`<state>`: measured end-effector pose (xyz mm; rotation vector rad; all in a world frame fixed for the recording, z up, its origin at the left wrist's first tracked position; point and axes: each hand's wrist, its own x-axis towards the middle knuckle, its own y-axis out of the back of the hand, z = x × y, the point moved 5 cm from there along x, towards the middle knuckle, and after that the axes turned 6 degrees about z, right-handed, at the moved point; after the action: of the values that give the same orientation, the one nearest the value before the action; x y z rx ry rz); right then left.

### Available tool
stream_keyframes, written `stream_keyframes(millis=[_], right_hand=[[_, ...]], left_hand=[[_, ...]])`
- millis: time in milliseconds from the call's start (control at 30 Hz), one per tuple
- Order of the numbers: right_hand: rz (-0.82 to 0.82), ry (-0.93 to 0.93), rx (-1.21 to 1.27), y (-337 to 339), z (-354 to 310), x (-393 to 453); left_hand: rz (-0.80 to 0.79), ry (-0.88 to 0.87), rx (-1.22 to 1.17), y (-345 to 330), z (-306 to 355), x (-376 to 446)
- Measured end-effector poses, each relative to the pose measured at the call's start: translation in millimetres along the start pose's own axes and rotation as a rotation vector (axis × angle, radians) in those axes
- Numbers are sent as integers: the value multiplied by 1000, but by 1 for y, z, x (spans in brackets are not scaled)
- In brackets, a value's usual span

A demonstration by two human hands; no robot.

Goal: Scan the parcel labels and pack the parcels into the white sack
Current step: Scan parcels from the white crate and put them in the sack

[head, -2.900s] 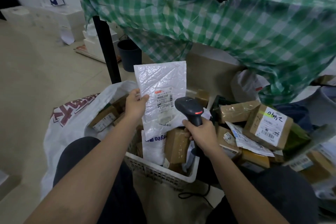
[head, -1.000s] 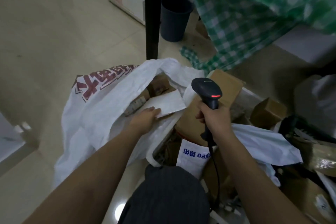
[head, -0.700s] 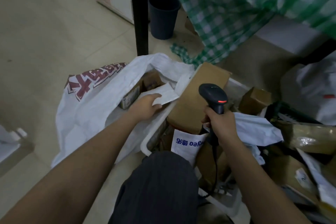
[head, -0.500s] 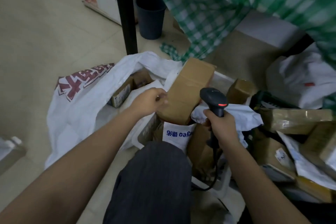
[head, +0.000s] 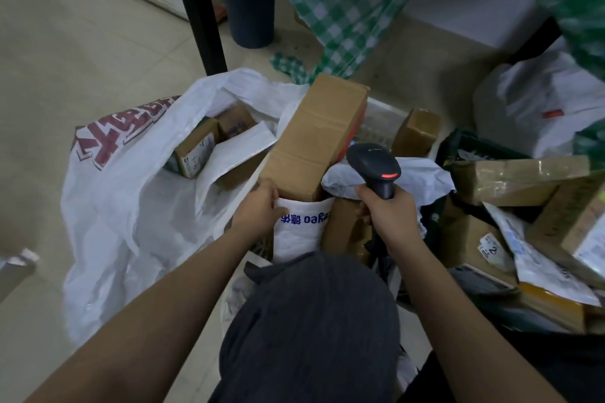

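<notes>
While scanning paused: left hand [head: 258, 211] gripped white mailer [head: 299, 227], upright in the crate.
Right hand [head: 389, 213]: held scanner [head: 376, 170].
Sack [head: 131, 206]: lay left, nearer the left hand.

Left hand [head: 258, 209] left mailer, now grips white bag [head: 299, 226]

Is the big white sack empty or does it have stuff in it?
Not empty. The white sack lies open, and small brown boxes plus a white flat parcel show inside its mouth.
</notes>
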<state>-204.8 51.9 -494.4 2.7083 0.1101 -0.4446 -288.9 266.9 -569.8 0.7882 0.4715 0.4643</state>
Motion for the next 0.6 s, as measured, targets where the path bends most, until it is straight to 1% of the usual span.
stream_keyframes(millis=[100, 200, 300, 400, 500, 600], right_hand=[[-10, -6, 8, 2, 2, 5], [0, -17, 26, 4, 5, 9], [14, -24, 32, 7, 6, 8], [13, -33, 67, 10, 3, 4], [12, -33, 102, 16, -7, -6], [23, -25, 172, 26, -23, -18]], left_hand=[[11, 1, -49, 3, 1, 1], [0, -67, -90, 17, 14, 1], [32, -109, -127, 42, 30, 2], [57, -195, -178, 72, 59, -1], [98, -301, -146, 104, 97, -9], [91, -390, -129, 128, 131, -21]])
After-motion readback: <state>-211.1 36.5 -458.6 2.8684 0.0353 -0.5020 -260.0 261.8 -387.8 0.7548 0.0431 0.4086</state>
